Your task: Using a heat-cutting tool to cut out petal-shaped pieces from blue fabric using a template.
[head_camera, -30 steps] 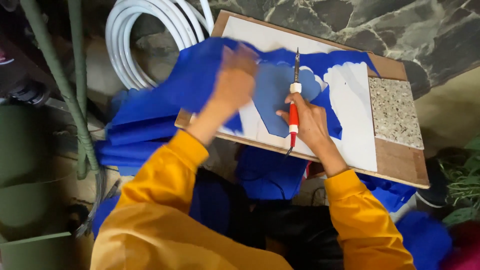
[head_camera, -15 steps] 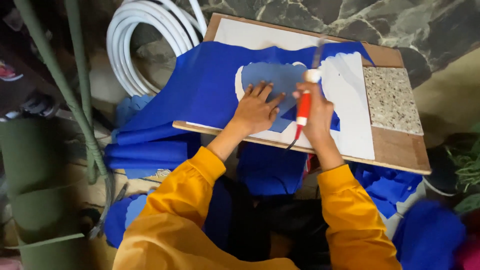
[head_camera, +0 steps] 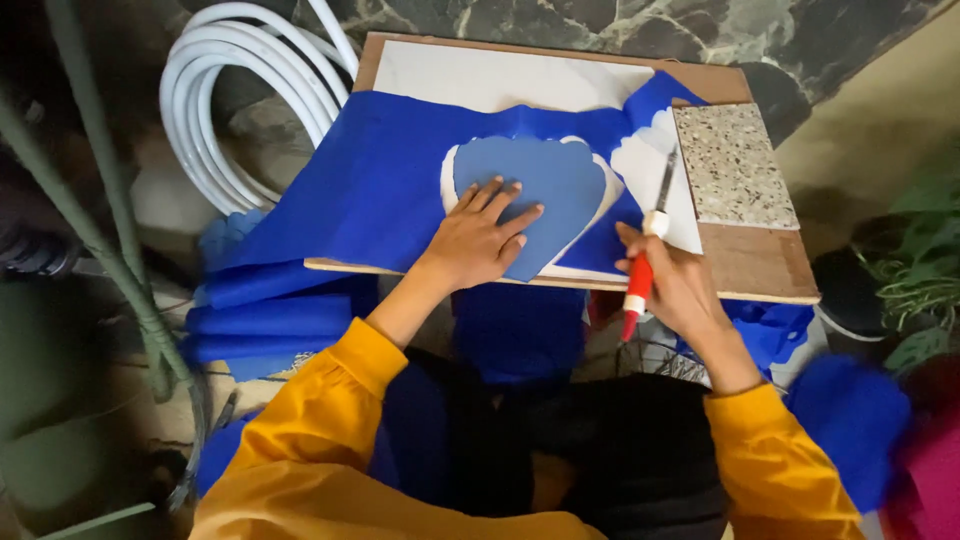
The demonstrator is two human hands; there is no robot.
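left hand (head_camera: 478,240): fingers spread, palm pressed flat on the scallop-edged blue cutout (head_camera: 540,190), holding it down near the middle of the board
right hand (head_camera: 678,285): fist wrapped around the red handle of a craft knife (head_camera: 648,248), blade pointing far, tip on the white sheet by the right edge of the cutout
blue cutout: lighter blue, shell-like shape, lies on the white sheet (head_camera: 500,75) inside a matching hole in the darker blue sheet (head_camera: 360,190)
blue sheet: covers the left and middle of the board, drapes off the left and near edges; more blue pieces stacked below left
wooden board (head_camera: 745,265): rests across the person's lap, tilted slightly, bare wood at near right
speckled stone tile (head_camera: 732,165): on the board's far right, just beside the blade
white hose coil (head_camera: 240,90): far left, off the board
sleeves: yellow, both arms
risk, slip: blade sits close to the left fingertips; judged, a slip leftward could nick them
risk, shift: cutout held by palm pressure alone; if the hand lifts, it may slide and the edge tear
risk, board: draped sheet weight at left could drag the material off
risk, tile: blade may catch the tile edge
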